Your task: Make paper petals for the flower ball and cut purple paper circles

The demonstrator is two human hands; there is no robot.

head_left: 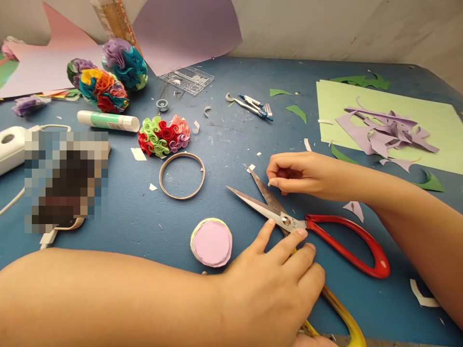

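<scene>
A pair of scissors (265,205) lies on the blue table with its blades apart; one handle is red, the other yellow. My left hand (275,279) reaches across from the left and grips it near the pivot, fingers over the metal, the thumb low by the yellow loop. Just past the blades, my right hand (292,173) is closed, thumb against curled fingers; whatever they hold, if anything, is hidden. Left of my left hand sits a stack of paper circles (211,243), lilac on top with a pale green edge. A thin ring (161,176) lies farther back.
Quilled paper pieces (164,136), a glue stick (108,121) and a phone (72,183) are at left. A compass (253,107) lies at the back. Lilac scraps (390,130) rest on a green sheet (444,130) at right. Small paper bits dot the table.
</scene>
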